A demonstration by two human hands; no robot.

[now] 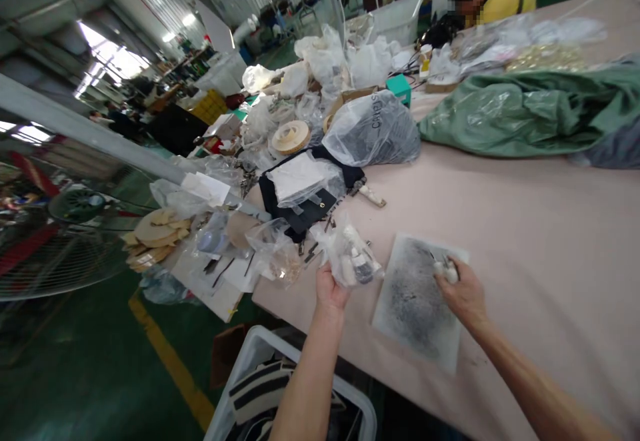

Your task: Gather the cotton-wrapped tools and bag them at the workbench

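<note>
My left hand (pixel 332 286) is closed on the near end of a clear plastic bag (pixel 345 251). White and dark small items show through the plastic, too blurred to name. Above a smudged white board (pixel 415 294), my right hand (pixel 465 291) grips a small tool (pixel 444 268) with white, wrapped-looking handles and a thin metal tip, like a pair of small scissors. The board lies flat on the table, with a grey-black stain over its middle. Just beyond the bag rests a black fabric piece (pixel 320 211) with a white sheet in plastic on top.
Clutter covers the table's left side: plastic bags, a tape roll (pixel 291 137) and a grey-filled bag (pixel 375 131). A green cover (pixel 530 114) lies at the back right. Below the edge stands a white bin (pixel 367 408); a fan (pixel 65 228) is left. A person in yellow (pixel 507 1) sits across.
</note>
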